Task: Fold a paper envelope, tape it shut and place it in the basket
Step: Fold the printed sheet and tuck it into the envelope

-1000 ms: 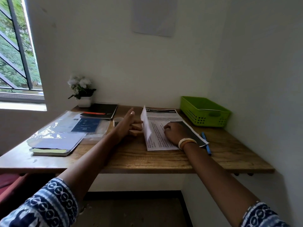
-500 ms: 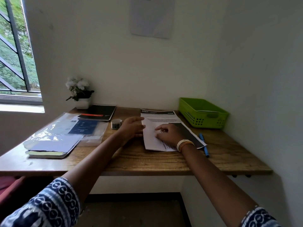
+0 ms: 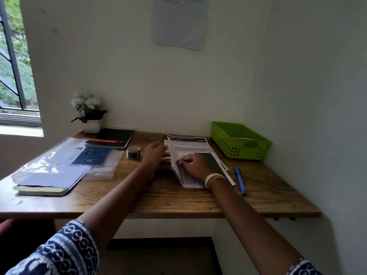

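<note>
Blue-white patterned sleeves [image 3: 65, 253], stacked bangles [image 3: 214, 179]

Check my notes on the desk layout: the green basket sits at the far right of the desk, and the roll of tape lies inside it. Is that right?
One detail is wrong. The green basket does sit at the far right of the desk, but the roll of tape is not in it. The head view shows the roll standing on the desk, just left of the left hand.
</note>
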### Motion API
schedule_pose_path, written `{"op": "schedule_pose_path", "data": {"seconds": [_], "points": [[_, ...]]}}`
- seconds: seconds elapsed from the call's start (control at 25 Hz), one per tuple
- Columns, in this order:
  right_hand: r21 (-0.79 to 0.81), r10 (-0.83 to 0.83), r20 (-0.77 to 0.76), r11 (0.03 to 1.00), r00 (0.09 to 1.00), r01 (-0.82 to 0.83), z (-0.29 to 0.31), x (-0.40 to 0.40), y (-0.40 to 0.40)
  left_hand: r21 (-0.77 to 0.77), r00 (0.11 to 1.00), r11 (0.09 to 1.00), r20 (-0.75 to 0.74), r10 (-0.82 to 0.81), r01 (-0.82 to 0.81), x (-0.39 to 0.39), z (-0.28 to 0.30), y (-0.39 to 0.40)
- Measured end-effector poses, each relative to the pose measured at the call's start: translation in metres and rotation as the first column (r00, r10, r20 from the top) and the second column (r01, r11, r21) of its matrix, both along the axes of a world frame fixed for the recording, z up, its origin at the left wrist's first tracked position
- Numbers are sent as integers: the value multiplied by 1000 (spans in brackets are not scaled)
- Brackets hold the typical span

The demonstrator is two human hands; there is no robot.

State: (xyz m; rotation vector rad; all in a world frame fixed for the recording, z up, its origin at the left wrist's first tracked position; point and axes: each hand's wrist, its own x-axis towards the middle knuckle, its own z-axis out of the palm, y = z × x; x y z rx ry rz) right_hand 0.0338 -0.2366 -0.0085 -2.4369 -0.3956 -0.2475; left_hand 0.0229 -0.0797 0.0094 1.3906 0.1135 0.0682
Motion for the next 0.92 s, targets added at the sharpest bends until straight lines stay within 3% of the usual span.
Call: {"op": "schedule_pose_path", "data": {"seconds": [0.08,0.16,0.24,0.28,0.4,0.52,0.6,0.92], "points": [[9,-12,-38,1000,999,12,4,0,-1,11,992,994,55,-111,110,-3,0,-4],[127,-57,-75,990,996,66,8,1,-4,334,973,938,167,-160,97,-3,-5,-8],[271,-100,-85,955,991,120,9,3,-6,685,932,728,265,-248,-1,-2,-10,-11],[273,-123,-87,952,989,142,9,3,-6,777,915,629,273,-298,-27,-2,-12,-12],[285,-192,-106,934,976,214,8,7,-12,913,900,406,211,-382,-41,1,-16,-10],[187,-255,-63,947,965,262,4,10,-20,985,909,170,105,-403,-39,2,-20,-8],[93,-223,-49,969,974,227,2,9,-23,992,911,127,59,-409,-7,2,-20,-8],[-200,-315,3,930,949,309,-4,18,-20,985,923,172,69,-379,-3,7,-22,-8]]}}
